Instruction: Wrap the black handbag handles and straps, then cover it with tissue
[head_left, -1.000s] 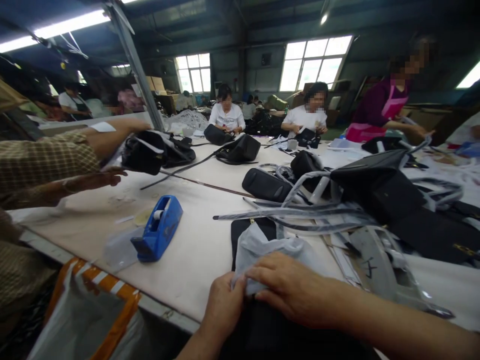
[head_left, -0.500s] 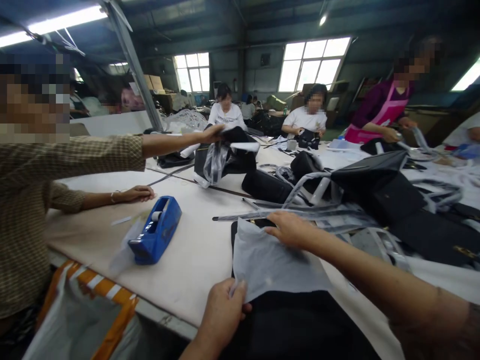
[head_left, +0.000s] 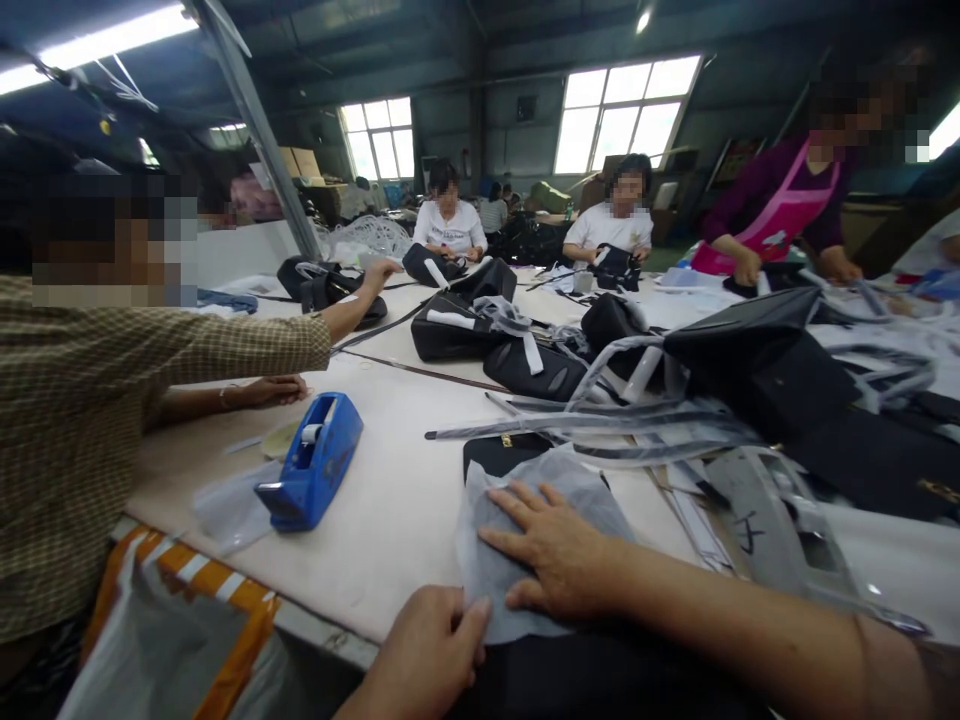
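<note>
A thin translucent white sheet (head_left: 480, 530) lies over a black bag piece (head_left: 592, 675) at the table's near edge. My right hand (head_left: 551, 550) presses flat on the sheet, fingers spread. At the sheet's lower left corner, my left hand (head_left: 427, 645) is closed with the thumb against the sheet's edge; its other fingertips are partly hidden. Beyond the sheet shows the top part of the black piece, with small gold lettering (head_left: 507, 440).
A blue tape dispenser (head_left: 319, 460) stands left of the sheet. Wrapped straps (head_left: 600, 425) and black bags (head_left: 757, 370) lie beyond and right, beside a grey metal tool (head_left: 780, 510). A co-worker's arm (head_left: 255, 345) reaches across from the left. A sack with orange trim (head_left: 172, 640) hangs below.
My right hand has moved down from the sheet's far edge and now lies flat on it, the sheet lower and flatter. The co-worker at left has let go of a black bag.
</note>
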